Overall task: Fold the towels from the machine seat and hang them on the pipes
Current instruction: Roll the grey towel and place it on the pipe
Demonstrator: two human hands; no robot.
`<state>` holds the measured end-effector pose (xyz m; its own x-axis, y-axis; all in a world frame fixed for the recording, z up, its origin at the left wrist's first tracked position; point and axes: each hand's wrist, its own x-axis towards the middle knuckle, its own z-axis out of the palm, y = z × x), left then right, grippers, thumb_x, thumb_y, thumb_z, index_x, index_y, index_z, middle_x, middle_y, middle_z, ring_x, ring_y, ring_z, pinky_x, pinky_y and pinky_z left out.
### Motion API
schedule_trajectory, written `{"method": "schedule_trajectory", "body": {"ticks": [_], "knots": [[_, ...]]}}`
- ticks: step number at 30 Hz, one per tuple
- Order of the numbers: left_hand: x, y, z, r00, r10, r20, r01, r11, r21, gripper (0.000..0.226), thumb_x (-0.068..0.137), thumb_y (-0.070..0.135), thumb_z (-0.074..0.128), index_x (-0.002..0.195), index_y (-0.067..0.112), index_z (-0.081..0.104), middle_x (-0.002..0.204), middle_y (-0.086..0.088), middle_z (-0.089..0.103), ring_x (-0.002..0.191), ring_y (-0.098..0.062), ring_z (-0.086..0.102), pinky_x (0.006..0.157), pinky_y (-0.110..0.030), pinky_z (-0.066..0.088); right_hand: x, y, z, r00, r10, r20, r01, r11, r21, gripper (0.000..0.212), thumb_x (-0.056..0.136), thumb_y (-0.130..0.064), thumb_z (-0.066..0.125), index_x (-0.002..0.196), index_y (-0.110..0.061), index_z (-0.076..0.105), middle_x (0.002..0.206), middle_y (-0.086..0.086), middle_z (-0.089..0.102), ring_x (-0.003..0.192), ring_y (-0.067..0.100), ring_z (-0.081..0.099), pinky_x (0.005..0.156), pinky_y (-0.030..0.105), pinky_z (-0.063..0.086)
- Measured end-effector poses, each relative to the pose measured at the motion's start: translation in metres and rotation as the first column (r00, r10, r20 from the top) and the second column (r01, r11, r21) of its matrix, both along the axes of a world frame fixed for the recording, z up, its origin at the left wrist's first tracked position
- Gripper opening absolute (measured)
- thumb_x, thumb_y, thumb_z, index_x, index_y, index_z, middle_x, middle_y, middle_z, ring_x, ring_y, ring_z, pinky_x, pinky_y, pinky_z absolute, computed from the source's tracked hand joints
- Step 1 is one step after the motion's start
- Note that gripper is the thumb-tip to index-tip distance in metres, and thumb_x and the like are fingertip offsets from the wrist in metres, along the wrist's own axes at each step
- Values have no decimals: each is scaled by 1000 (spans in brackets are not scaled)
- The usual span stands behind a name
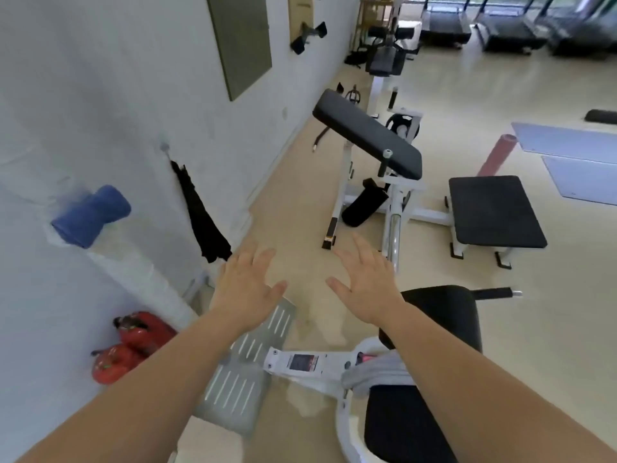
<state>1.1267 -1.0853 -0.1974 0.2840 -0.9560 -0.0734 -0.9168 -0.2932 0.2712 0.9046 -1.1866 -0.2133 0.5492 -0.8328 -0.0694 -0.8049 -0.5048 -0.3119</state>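
My left hand and my right hand reach forward side by side over the floor, palms down, fingers spread, holding nothing. A blue towel hangs folded over a white pipe on the left wall. A black towel hangs from a peg further along the same wall. A grey towel with a bit of pink cloth beside it lies on the front of the black machine seat under my right forearm.
A grey slotted footplate sits below my left arm. Red fire extinguishers lie by the wall. Ahead stand a curl bench with a black pad, a flat black bench, a pink roller and treadmills at the back.
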Motion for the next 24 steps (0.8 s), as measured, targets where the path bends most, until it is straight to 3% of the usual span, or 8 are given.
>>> {"method": "schedule_trajectory", "body": {"ticks": [7, 11, 14, 20, 24], "knots": [[-136, -24, -60, 996, -50, -77, 63, 982, 178, 66, 97, 54, 52, 155, 32, 30, 168, -3, 17, 150, -30, 25, 121, -45, 23, -147, -17, -74, 987, -112, -113, 129, 980, 153, 62, 98, -60, 45, 153, -40, 28, 169, 4, 4, 154, 31, 10, 123, 54, 14], [-185, -27, -98, 984, -68, -166, 109, 961, 254, 63, 98, 51, 53, 154, 31, 31, 165, -2, 25, 149, -28, 27, 121, -44, 26, -199, -5, -116, 970, -198, -144, 229, 941, 250, 58, 98, -57, 47, 152, -39, 33, 169, 3, 9, 154, 30, 12, 123, 52, 17], [-212, -31, -129, 957, -65, -284, 162, 929, 333, 63, 99, 47, 55, 154, 29, 33, 160, -1, 35, 142, -25, 38, 117, -40, 34, -226, 9, -151, 961, -203, -190, 252, 922, 292, 55, 99, -54, 45, 151, -38, 35, 168, 3, 14, 152, 29, 18, 121, 50, 21], [-245, -43, -201, 921, -38, -387, 238, 843, 483, 62, 96, 48, 59, 151, 28, 40, 149, -2, 50, 133, -24, 50, 110, -40, 42, -231, 27, -219, 908, -224, -355, 323, 913, 250, 56, 100, -57, 33, 151, -36, 34, 161, 7, 25, 146, 33, 26, 120, 53, 21], [-253, -58, -246, 912, -37, -408, 270, 802, 533, 57, 100, 44, 56, 152, 26, 39, 152, -6, 46, 136, -26, 46, 111, -37, 38, -230, 43, -249, 917, -330, -223, 356, 930, 87, 55, 97, -55, 42, 140, -24, 60, 150, 12, 52, 139, 36, 46, 115, 58, 34]]}}
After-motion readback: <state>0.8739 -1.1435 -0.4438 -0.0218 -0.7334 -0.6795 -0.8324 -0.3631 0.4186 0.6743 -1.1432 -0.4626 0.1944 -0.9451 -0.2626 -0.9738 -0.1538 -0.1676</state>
